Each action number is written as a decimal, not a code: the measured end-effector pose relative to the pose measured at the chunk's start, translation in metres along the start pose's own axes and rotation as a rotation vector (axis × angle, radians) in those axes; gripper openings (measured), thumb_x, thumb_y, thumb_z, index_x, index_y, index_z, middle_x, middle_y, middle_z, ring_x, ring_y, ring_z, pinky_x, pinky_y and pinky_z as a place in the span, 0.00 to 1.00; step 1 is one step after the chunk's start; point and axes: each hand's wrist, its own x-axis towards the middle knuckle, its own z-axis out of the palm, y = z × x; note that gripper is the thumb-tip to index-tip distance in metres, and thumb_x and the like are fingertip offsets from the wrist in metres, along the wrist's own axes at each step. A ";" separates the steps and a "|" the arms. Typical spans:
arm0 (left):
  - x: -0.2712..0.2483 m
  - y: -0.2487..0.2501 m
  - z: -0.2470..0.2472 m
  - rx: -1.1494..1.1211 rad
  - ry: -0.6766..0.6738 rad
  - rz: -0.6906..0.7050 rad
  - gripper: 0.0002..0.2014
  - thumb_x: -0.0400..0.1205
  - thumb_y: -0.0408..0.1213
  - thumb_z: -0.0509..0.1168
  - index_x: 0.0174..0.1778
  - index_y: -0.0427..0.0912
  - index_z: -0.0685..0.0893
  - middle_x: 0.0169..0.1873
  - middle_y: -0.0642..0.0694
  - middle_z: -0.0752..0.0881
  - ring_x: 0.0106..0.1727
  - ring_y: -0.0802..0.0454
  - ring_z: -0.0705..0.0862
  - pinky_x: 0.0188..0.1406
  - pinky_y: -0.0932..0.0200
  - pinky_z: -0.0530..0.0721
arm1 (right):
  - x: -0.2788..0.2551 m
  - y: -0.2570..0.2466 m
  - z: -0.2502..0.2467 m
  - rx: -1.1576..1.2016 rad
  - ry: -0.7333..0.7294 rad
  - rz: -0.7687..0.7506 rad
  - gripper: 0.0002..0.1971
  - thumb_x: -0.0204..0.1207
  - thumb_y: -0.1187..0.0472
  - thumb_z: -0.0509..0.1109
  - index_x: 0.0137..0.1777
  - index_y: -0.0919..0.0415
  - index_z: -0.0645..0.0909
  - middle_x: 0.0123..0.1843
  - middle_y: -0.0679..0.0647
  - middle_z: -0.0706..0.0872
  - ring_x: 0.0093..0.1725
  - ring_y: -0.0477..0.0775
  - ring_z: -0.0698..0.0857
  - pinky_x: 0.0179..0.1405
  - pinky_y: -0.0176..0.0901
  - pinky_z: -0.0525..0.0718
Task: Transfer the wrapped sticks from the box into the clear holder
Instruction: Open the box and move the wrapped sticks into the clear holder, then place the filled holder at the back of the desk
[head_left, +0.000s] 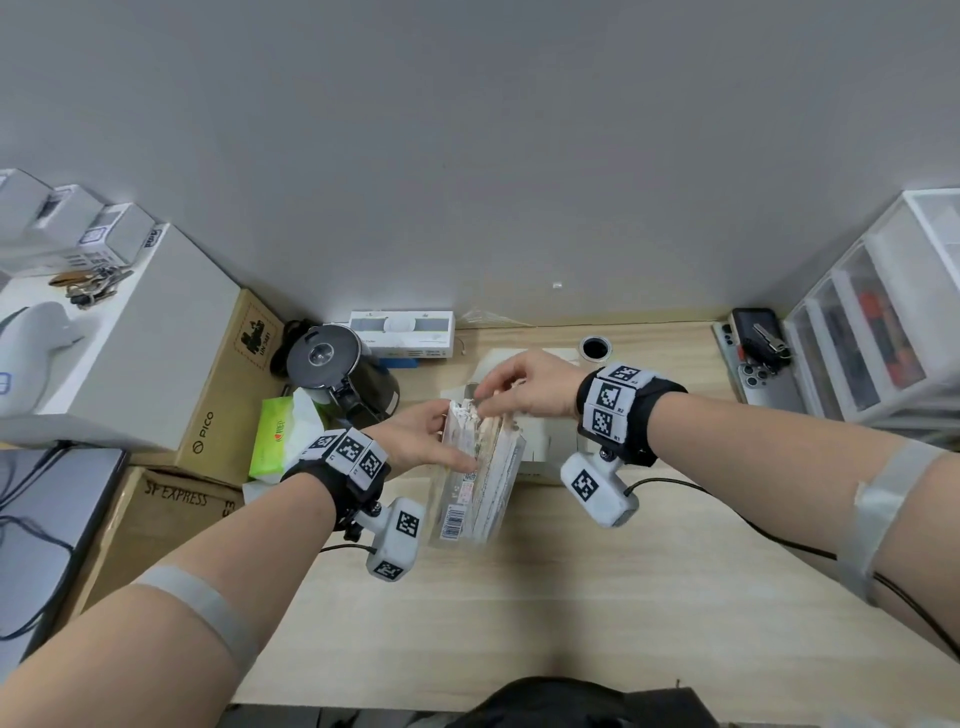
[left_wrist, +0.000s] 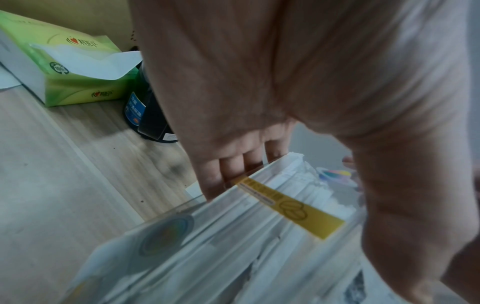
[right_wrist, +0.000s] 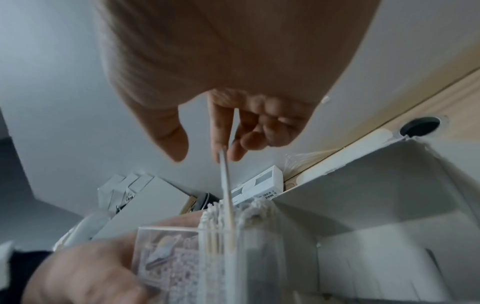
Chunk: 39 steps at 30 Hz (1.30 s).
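My left hand (head_left: 447, 436) grips the clear holder (head_left: 467, 499) by its side and holds it tilted above the wooden desk. Many white wrapped sticks (head_left: 485, 431) stand packed inside it. In the left wrist view my fingers (left_wrist: 233, 164) curl round the holder's wall (left_wrist: 166, 236), and a yellow label strip (left_wrist: 293, 209) crosses the sticks (left_wrist: 298, 185). My right hand (head_left: 485, 402) hovers over the holder's mouth. Its fingers (right_wrist: 221, 133) hold one thin stick (right_wrist: 226, 185) whose lower end sits among the stick tops (right_wrist: 215, 214). The open white box (head_left: 545, 447) lies just behind the holder.
A black kettle (head_left: 337, 374) and a green tissue pack (head_left: 275, 436) stand left of the holder, with cardboard boxes (head_left: 218, 395) beyond. A cable hole (head_left: 595, 347), phones with keys (head_left: 758, 353) and plastic drawers (head_left: 872, 322) lie to the back right.
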 end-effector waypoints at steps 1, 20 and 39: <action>-0.001 -0.001 0.000 0.006 0.000 0.003 0.48 0.57 0.35 0.89 0.76 0.39 0.78 0.69 0.40 0.88 0.73 0.44 0.85 0.79 0.37 0.78 | 0.000 -0.001 -0.001 -0.023 0.073 -0.028 0.13 0.73 0.56 0.79 0.56 0.57 0.90 0.41 0.46 0.84 0.40 0.41 0.81 0.44 0.34 0.76; 0.004 0.009 0.013 0.019 0.025 0.097 0.47 0.54 0.35 0.85 0.73 0.40 0.79 0.66 0.39 0.87 0.67 0.49 0.87 0.63 0.57 0.87 | -0.021 0.005 0.035 -0.417 -0.111 -0.064 0.46 0.79 0.33 0.61 0.88 0.56 0.46 0.88 0.54 0.53 0.86 0.53 0.56 0.84 0.53 0.58; 0.092 0.176 0.059 0.377 0.038 0.374 0.39 0.57 0.42 0.88 0.63 0.44 0.81 0.59 0.43 0.90 0.62 0.47 0.90 0.67 0.51 0.87 | -0.045 0.010 -0.151 -0.464 0.185 0.140 0.49 0.53 0.42 0.86 0.73 0.53 0.69 0.62 0.46 0.82 0.59 0.50 0.82 0.59 0.45 0.81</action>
